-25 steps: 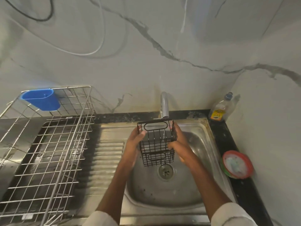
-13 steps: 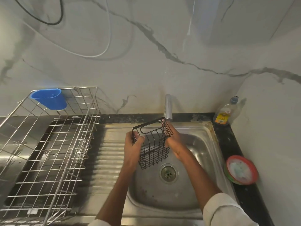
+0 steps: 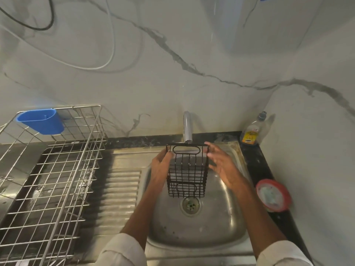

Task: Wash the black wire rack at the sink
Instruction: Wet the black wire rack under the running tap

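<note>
Dim, soft light; wide-angle bending at edges; right hand (image 3: pixel 223 167) blurred.

A single wide-angle camera, worn on the person's head, looked forward and steeply down over the stainless steel sink basin (image 3: pixel 201 227), which filled the lower centre of the view. It faced the pale marble-veined back wall (image 3: pixel 153 83), and the lens bent the wall and counter edges into curves. Both forearms entered from the bottom edge, close beneath the camera. The left side of the view took in the silver wire dish drainer (image 3: pixel 48 179); the right side reached the side wall and the narrow black stone counter strip (image 3: pixel 257 166). No second view was given, so nothing was shared between views.
</note>
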Tool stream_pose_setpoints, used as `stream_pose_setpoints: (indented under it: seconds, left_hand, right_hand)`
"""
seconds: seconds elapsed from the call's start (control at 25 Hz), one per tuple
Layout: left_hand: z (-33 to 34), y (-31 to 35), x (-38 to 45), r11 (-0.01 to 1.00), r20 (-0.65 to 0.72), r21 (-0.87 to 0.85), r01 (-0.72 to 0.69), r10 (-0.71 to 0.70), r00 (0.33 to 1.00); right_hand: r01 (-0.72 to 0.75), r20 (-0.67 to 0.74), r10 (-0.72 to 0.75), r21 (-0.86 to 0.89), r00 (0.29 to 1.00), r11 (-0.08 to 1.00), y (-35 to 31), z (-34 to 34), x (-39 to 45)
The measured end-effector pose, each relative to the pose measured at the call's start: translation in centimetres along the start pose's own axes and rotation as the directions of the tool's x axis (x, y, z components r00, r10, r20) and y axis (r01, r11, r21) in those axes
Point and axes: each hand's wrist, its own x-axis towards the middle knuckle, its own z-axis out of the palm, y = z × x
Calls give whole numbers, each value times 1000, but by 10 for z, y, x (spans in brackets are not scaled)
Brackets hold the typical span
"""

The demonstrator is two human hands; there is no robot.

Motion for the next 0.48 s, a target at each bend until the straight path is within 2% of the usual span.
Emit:
stream_pose_setpoints:
  seconds: [0.04, 0.12, 0.2, 0.36, 0.48]
  left_hand:
    - [4, 3, 3, 999, 23, 29, 25, -26, 999]
    - [15, 10, 6, 997, 71, 41, 71, -74, 995]
    - [21, 13, 10, 994, 136, 58, 90, -97, 986]
    - [25, 17, 26, 987, 230, 130, 91, -119, 966]
    - [27, 14, 29, 994, 155, 92, 64, -78, 985]
  right_hand:
    - [5, -64, -6, -15, 998, 1000, -3, -3, -2]
    - [35, -182, -63, -155, 981, 987, -8, -6, -4]
    - [73, -194, -122, -243, 973, 967, -12, -6, -6]
    - [-11, -208, -37, -223, 977, 975, -13, -9, -4]
    - [-127, -321, 92, -89, 943, 988, -5, -1, -1]
